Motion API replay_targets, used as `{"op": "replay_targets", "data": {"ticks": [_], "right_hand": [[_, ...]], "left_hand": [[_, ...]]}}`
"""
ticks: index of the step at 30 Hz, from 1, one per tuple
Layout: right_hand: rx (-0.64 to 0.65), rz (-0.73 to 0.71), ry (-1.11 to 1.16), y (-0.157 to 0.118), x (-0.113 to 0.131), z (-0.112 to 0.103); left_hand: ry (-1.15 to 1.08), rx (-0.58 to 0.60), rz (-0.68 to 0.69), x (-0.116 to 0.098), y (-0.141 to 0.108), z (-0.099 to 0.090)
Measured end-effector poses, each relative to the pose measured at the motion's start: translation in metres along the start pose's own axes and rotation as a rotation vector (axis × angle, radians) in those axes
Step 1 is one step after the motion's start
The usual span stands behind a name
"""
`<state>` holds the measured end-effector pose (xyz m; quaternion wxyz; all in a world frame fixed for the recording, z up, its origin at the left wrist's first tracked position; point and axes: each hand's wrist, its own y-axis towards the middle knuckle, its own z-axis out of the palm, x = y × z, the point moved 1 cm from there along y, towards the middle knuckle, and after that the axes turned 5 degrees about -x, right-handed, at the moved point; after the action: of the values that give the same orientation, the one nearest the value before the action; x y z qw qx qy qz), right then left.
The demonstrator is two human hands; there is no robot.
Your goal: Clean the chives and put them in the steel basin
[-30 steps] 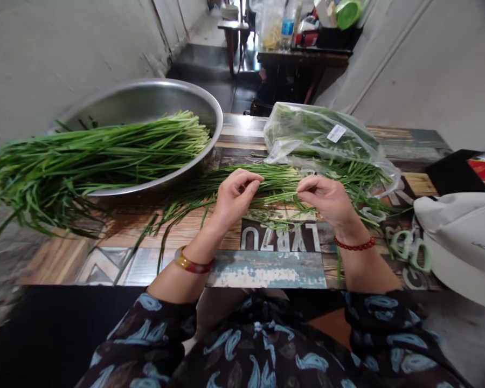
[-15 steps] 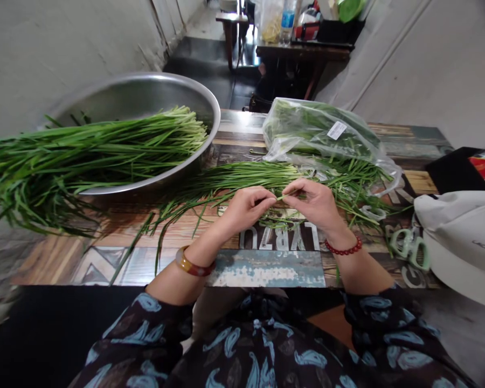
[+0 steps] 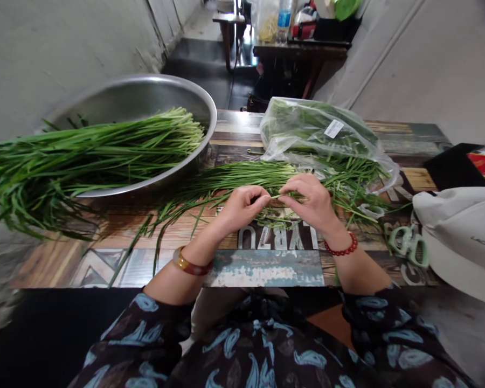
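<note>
My left hand [image 3: 244,210] pinches a thin pale-green chive stem [image 3: 274,197] between thumb and forefinger. At the stem's other end, my right hand [image 3: 309,202] has its thumb and forefinger closed around the tip. Behind both hands a loose bundle of green chives [image 3: 242,175] lies across the table, its pale ends towards the right. Short trimmed bits [image 3: 277,218] are scattered under my fingers. To the left a wide steel basin [image 3: 210,121] holds a thick heap of chives [image 3: 117,151], with leaves hanging over its rim.
A clear plastic bag [image 3: 323,129] with more chives lies at the back right. Green-handled scissors [image 3: 408,245] rest beside a white cap [image 3: 461,237] at the right edge. A black box [image 3: 450,167] stands behind the cap. Another table [image 3: 301,51] with a water bottle [image 3: 283,21] is farther back.
The view has shifted slightly. My hands stay close together over the table, with the fingertips a little farther apart and more of the pale stem showing between them.
</note>
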<state>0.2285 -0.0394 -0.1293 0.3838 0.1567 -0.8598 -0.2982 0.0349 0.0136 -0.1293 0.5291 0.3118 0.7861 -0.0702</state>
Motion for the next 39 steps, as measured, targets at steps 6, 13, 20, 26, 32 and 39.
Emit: {"op": "replay_targets", "data": {"ticks": [6, 13, 20, 26, 32, 39], "right_hand": [[-0.045, 0.27, 0.217, -0.005, -0.006, 0.011], [-0.201, 0.477, 0.312, -0.008, -0.02, 0.001], [0.052, 0.081, -0.015, -0.003, -0.005, 0.001], [-0.027, 0.245, 0.156, -0.006, -0.006, 0.013], [-0.225, 0.612, 0.417, -0.013, -0.022, 0.019], [-0.148, 0.406, 0.192, -0.008, -0.019, 0.0]], "left_hand": [[-0.129, 0.045, -0.084, 0.0, 0.0, 0.001], [0.036, -0.035, -0.002, -0.002, 0.0, -0.001], [0.191, -0.073, 0.135, 0.003, -0.001, 0.002], [0.244, -0.123, 0.175, 0.005, -0.002, 0.005], [0.245, -0.119, 0.199, 0.005, -0.003, 0.005], [0.261, -0.123, 0.189, 0.005, -0.003, 0.003]]}}
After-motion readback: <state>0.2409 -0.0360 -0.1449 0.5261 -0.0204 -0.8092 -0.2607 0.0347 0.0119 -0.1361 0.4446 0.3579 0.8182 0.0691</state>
